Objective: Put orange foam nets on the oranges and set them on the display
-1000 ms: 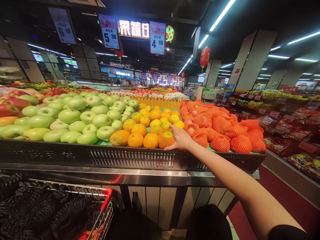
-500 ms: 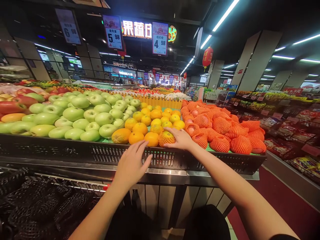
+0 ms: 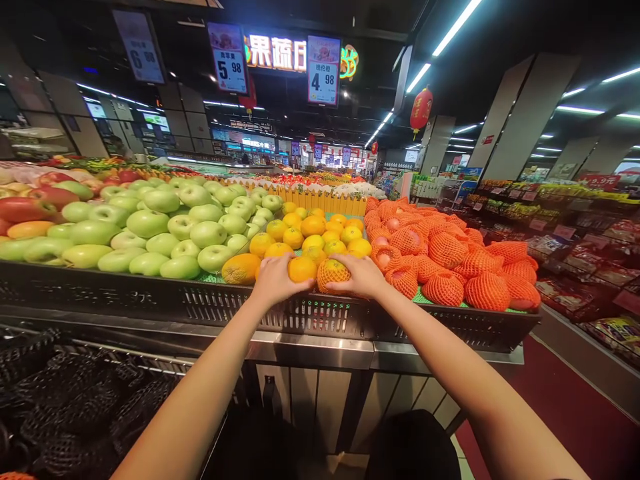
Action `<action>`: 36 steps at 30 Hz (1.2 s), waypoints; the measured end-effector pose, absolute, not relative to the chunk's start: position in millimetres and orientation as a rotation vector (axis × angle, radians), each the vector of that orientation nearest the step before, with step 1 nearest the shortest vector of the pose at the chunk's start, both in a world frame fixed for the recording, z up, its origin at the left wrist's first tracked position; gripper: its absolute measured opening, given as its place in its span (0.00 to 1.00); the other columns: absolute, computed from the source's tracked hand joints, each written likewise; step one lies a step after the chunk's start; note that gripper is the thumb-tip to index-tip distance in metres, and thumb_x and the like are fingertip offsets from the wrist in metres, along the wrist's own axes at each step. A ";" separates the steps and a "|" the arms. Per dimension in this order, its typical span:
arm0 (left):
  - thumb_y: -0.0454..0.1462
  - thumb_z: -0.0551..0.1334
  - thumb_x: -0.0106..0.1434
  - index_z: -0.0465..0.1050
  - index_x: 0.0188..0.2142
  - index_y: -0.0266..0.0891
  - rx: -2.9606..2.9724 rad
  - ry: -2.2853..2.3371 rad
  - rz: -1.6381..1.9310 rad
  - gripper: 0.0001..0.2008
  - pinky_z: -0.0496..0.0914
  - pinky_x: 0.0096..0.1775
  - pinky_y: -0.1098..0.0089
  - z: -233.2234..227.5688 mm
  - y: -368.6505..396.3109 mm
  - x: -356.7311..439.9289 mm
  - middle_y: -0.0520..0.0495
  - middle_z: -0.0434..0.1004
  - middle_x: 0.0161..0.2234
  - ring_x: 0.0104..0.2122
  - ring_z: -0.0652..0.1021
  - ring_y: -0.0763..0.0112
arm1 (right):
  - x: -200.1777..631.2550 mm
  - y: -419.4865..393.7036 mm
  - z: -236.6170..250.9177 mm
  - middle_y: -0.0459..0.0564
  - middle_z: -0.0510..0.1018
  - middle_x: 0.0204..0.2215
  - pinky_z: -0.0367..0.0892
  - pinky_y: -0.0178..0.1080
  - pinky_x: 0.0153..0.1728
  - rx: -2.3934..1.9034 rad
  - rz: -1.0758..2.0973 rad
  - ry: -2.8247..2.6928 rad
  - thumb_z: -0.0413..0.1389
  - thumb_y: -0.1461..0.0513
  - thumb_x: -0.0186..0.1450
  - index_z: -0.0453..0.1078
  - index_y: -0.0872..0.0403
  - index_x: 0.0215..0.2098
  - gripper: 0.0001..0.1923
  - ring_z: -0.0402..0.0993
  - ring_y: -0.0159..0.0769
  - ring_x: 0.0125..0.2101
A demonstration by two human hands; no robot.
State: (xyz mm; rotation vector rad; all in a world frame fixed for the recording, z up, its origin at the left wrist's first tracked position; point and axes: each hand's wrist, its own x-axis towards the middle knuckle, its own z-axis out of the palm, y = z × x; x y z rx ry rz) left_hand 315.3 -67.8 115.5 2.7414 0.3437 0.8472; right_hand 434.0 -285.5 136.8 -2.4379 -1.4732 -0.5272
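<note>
Now both hands sit at the bin's point(image 3: 320, 319) front edge: left hand point(image 3: 274, 280) cups a bare orange point(image 3: 302, 269), right hand point(image 3: 361, 276) rests half-open on a netted orange point(image 3: 332, 273); lift gently, since neighbours may roll.

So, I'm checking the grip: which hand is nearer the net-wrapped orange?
Right. The right hand rests on the net-wrapped orange; the left hand covers a bare orange beside it.
</note>
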 end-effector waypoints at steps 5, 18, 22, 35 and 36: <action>0.55 0.62 0.53 0.65 0.51 0.37 2.292 0.316 0.879 0.32 0.70 0.52 0.52 114.5 -57.9 306.2 0.36 0.75 0.51 0.49 0.77 0.48 | 431.5 -278.8 132.7 0.61 0.79 0.53 0.61 0.58 0.54 -2.424 -0.484 -1.573 0.58 0.37 0.61 0.67 0.51 0.62 0.40 0.73 0.58 0.53; 0.53 0.64 0.52 0.68 0.50 0.36 2.466 0.252 0.900 0.31 0.67 0.56 0.47 110.6 -59.6 308.8 0.35 0.76 0.50 0.51 0.74 0.42 | 438.1 -364.1 165.8 0.59 0.80 0.50 0.69 0.52 0.54 -2.222 -0.430 -1.266 0.66 0.50 0.60 0.72 0.58 0.52 0.28 0.76 0.50 0.50; 0.54 0.63 0.51 0.68 0.50 0.36 2.492 0.268 0.898 0.33 0.67 0.56 0.47 111.4 -61.2 310.1 0.35 0.76 0.50 0.51 0.74 0.42 | 437.6 -358.1 144.0 0.65 0.75 0.56 0.68 0.56 0.54 -2.387 -0.360 -1.369 0.71 0.48 0.52 0.66 0.59 0.62 0.45 0.72 0.58 0.54; 0.56 0.60 0.50 0.69 0.51 0.35 2.306 0.184 0.757 0.36 0.70 0.52 0.49 115.4 -42.8 302.8 0.38 0.76 0.47 0.46 0.76 0.47 | 447.1 -337.7 146.1 0.58 0.79 0.46 0.68 0.40 0.42 -2.606 -0.341 -1.208 0.67 0.58 0.56 0.68 0.60 0.50 0.27 0.75 0.46 0.42; 0.57 0.61 0.50 0.70 0.51 0.34 2.300 0.175 0.755 0.36 0.70 0.52 0.49 115.2 -41.8 302.7 0.38 0.77 0.47 0.45 0.76 0.47 | 443.9 -336.4 149.4 0.58 0.79 0.45 0.68 0.41 0.41 -2.631 -0.320 -1.210 0.67 0.58 0.56 0.68 0.60 0.50 0.27 0.76 0.46 0.41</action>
